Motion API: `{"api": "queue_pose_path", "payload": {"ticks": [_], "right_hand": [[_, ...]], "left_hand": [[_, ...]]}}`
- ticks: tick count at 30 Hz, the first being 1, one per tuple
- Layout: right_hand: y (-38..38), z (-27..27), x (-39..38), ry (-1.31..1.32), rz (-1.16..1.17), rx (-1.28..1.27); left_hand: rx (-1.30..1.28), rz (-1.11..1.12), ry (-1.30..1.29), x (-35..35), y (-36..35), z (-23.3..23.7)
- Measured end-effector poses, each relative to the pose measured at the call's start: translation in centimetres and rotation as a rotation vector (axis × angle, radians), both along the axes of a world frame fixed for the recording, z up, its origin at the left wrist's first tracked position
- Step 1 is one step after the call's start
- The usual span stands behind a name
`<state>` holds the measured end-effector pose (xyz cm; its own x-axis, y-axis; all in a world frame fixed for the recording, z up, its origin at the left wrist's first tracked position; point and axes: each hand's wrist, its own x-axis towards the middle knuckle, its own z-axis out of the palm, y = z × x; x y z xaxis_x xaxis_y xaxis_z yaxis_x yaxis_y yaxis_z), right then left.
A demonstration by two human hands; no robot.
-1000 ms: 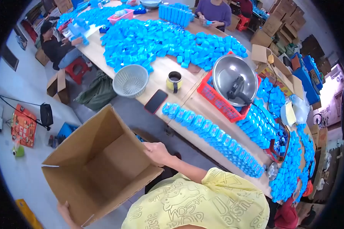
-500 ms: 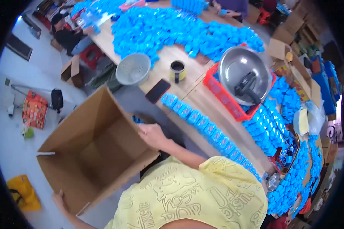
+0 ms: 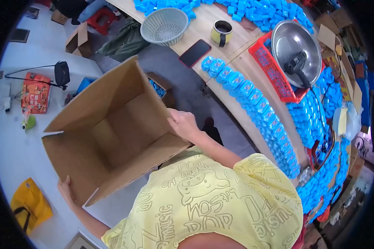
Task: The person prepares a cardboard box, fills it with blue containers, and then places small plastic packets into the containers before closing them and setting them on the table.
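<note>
A large open cardboard box [image 3: 99,145], tilted with its opening facing up toward me, is held between both my hands in front of my body. Nothing lies inside it. My right hand [image 3: 183,123] grips its right edge near the upper corner, fingers partly hidden behind the wall. At the lower left, my left hand [image 3: 65,190] is clasped around the other edge, thumb showing at the rim. Behind the box stands a smaller carton [image 3: 167,95] with blue pieces in it.
Along the table [image 3: 237,70] runs a row of blue packs [image 3: 249,99]. A phone [image 3: 195,53], a yellow mug [image 3: 222,33], a plastic basket [image 3: 164,27] and a metal bowl [image 3: 303,45] on a red crate [image 3: 270,68] stand there. A yellow bag [image 3: 31,205] lies on the floor.
My view has swung lower, so the table's things appear higher and further right. Both hands keep hold of the box, which sits slightly higher in view; the smaller carton behind it shows more.
</note>
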<state>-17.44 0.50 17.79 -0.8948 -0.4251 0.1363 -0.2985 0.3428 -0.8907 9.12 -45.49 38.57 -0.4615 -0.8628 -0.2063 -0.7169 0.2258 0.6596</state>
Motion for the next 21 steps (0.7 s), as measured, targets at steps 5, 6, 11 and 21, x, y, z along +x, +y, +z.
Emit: {"api": "queue_pose_path", "payload": {"ticks": [5,6,11,21], "right_hand": [[-0.3,-5.0,6.5,-0.075,-0.258,0.11],[-0.3,-6.0,8.5,-0.085,-0.279,0.123],[-0.4,-9.7,17.4,-0.331,-0.565,0.278],[6.3,-12.1,28.9,-0.653,-0.909,0.465]], "left_hand": [[0.024,-0.158,-0.123,-8.9,-2.7,-3.3],[0.037,-0.18,-0.133,-10.1,-3.7,-4.6],[0.043,-0.587,-0.232,-17.4,-3.2,-10.2],[-0.007,-0.93,-0.225,-22.7,6.5,-20.1]]}}
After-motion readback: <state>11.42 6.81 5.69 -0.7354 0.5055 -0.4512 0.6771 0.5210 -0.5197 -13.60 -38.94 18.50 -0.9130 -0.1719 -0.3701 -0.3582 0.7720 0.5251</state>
